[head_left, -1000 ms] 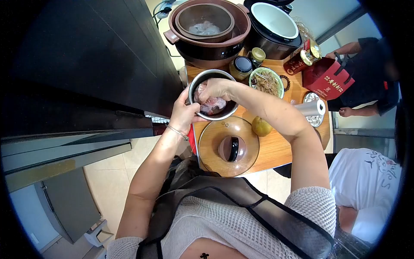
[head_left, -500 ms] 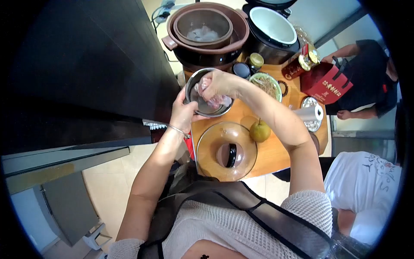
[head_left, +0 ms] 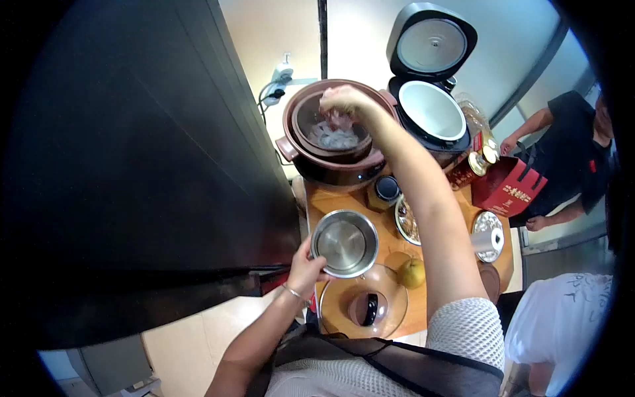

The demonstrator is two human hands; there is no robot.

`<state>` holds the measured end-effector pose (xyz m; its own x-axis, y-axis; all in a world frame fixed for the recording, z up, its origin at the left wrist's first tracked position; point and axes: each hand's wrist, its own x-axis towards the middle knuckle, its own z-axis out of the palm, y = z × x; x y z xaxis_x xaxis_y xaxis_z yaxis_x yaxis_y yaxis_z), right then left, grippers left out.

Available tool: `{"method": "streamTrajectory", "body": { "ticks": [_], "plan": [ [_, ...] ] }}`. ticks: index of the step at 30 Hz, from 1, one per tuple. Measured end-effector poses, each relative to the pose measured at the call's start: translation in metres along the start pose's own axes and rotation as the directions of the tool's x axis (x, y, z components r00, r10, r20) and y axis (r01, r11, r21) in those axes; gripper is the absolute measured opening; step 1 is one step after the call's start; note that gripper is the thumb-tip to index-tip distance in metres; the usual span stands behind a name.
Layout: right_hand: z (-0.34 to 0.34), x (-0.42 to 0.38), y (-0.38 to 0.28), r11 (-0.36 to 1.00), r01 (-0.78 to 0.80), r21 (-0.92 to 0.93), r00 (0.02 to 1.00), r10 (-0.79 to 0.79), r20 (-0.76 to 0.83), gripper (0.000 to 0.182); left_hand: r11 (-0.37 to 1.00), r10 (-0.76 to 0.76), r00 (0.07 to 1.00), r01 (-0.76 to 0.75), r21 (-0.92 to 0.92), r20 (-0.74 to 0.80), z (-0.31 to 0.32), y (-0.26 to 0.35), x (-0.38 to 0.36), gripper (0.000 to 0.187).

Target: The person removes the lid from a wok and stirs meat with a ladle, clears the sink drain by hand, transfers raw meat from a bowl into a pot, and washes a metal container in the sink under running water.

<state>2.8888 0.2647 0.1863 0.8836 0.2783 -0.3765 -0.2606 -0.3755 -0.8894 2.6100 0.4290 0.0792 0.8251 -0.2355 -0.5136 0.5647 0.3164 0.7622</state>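
My left hand (head_left: 306, 270) grips the rim of a round stainless steel bowl (head_left: 344, 242), tilted toward me, with little in it but a shiny bottom. My right hand (head_left: 345, 103) is over the inner brown pot (head_left: 302, 135), fingers curled around pinkish raw meat (head_left: 340, 120). Whitish translucent pieces (head_left: 332, 137) lie in that pot, just below the meat. The pot sits inside a larger brown electric cooker (head_left: 286, 126) with side handles. A glass lid (head_left: 337, 311) with a black knob lies on the wooden table near me.
Right of the cooker stands an open rice cooker (head_left: 433, 109). A dark-lidded jar (head_left: 385, 190), a bowl of food (head_left: 405, 221) and a pear (head_left: 411, 272) are on the table (head_left: 317, 205). A person (head_left: 569, 139) stands beside a red gift bag (head_left: 509, 188); another wears a white shirt (head_left: 562, 324).
My right hand has moved the meat from the steel bowl forward to over the inner pot. My left hand still holds the bowl. The camera view has tilted up.
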Motion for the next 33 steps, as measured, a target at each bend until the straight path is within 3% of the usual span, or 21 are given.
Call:
{"method": "streamTrajectory", "body": {
  "ticks": [1,3,4,5,7,8,9,11,13,15,16,19,21,23,24,26,28,29,30,31,33],
  "plan": [
    [0.008,0.019,0.007,0.991,-0.090,-0.103,0.995,0.086,-0.042,0.014,1.000,0.001,1.000,-0.002,-0.004,-0.016,-0.002,-0.001,-0.003,0.067],
    [0.018,0.089,0.061,1.000,0.000,0.004,0.997,0.000,-0.081,0.014,1.000,-0.029,0.998,0.029,-0.004,-0.061,-0.004,0.003,-0.008,0.067],
    [0.024,0.101,0.065,0.977,-0.009,-0.215,0.994,-0.014,-0.106,0.015,0.999,-0.048,0.997,0.049,0.019,-0.067,-0.006,0.006,-0.010,0.068],
    [0.032,0.109,0.072,0.982,0.074,-0.173,0.989,-0.094,-0.110,0.016,0.999,-0.046,0.996,0.048,0.020,-0.074,-0.008,0.009,-0.009,0.068],
    [0.023,0.128,0.078,0.729,0.148,-0.669,0.989,-0.130,0.077,0.019,1.000,-0.009,0.999,0.010,0.026,-0.050,-0.011,0.011,-0.011,0.070],
    [0.025,0.119,0.066,0.532,0.169,-0.830,0.985,-0.114,0.127,0.021,0.999,-0.025,0.998,0.027,0.033,-0.065,-0.009,0.016,-0.012,0.069],
    [0.025,0.115,0.058,0.353,0.100,-0.930,0.993,-0.086,0.075,0.024,0.999,-0.034,0.997,0.037,0.034,-0.065,-0.010,0.016,-0.010,0.069],
    [0.023,0.085,0.040,0.667,-0.300,-0.682,0.945,0.110,-0.309,0.022,1.000,0.006,0.999,-0.005,0.022,-0.040,-0.011,0.015,-0.009,0.069],
    [0.012,0.069,0.037,0.460,-0.167,-0.872,0.976,-0.050,-0.214,0.019,1.000,-0.016,0.999,0.017,0.024,-0.034,-0.009,0.014,-0.008,0.069],
    [0.005,0.050,0.027,0.361,-0.097,-0.928,0.963,-0.200,-0.179,0.019,0.999,-0.002,0.999,0.003,0.032,-0.037,-0.009,0.010,-0.009,0.068],
    [0.004,0.040,0.024,0.469,-0.131,-0.874,0.901,-0.311,-0.302,0.013,0.999,-0.004,1.000,0.004,0.034,-0.026,-0.010,0.010,-0.011,0.068],
    [-0.001,-0.040,-0.005,0.424,0.092,-0.901,0.678,-0.690,-0.255,0.016,0.999,-0.009,1.000,0.008,0.036,0.027,-0.012,0.010,-0.020,0.066],
    [0.019,-0.115,-0.023,0.623,0.155,-0.767,0.668,-0.638,-0.383,0.016,0.998,-0.017,0.995,0.011,0.061,0.099,-0.012,0.012,-0.025,0.064],
    [0.047,-0.174,0.001,0.583,0.367,-0.725,0.612,-0.738,-0.284,0.016,1.000,0.010,0.985,-0.009,-0.005,0.174,-0.009,0.011,-0.032,0.062],
    [0.066,-0.196,0.019,0.587,0.372,-0.719,0.620,-0.734,-0.278,0.016,0.999,-0.006,0.982,0.014,-0.043,0.187,-0.007,0.013,-0.039,0.061],
    [0.113,-0.254,0.051,0.744,0.384,-0.546,0.692,-0.624,-0.364,0.013,0.998,-0.017,0.974,0.029,-0.047,0.226,-0.005,0.014,-0.052,0.062],
    [0.160,-0.318,0.083,0.926,0.271,-0.262,0.759,-0.373,-0.533,0.012,1.000,-0.008,0.957,0.012,-0.013,0.290,-0.008,0.007,-0.064,0.061],
    [0.185,-0.346,0.106,0.934,0.353,0.064,0.748,-0.240,-0.619,0.013,1.000,-0.007,0.942,0.002,0.015,0.337,-0.010,0.002,-0.070,0.060],
    [0.209,-0.377,0.125,0.913,0.359,0.196,0.712,-0.132,-0.689,0.014,0.998,-0.002,0.927,-0.021,0.059,0.374,-0.012,-0.002,-0.078,0.059],
    [0.233,-0.409,0.145,0.936,0.258,0.240,0.659,0.011,-0.752,0.014,0.993,-0.036,0.913,-0.014,0.120,0.405,-0.015,-0.005,-0.087,0.058],
    [0.288,-0.478,0.178,0.804,0.234,0.546,0.561,0.348,-0.751,0.018,0.993,-0.046,0.856,-0.017,0.118,0.516,-0.006,-0.015,-0.118,0.056]
  ]
}}
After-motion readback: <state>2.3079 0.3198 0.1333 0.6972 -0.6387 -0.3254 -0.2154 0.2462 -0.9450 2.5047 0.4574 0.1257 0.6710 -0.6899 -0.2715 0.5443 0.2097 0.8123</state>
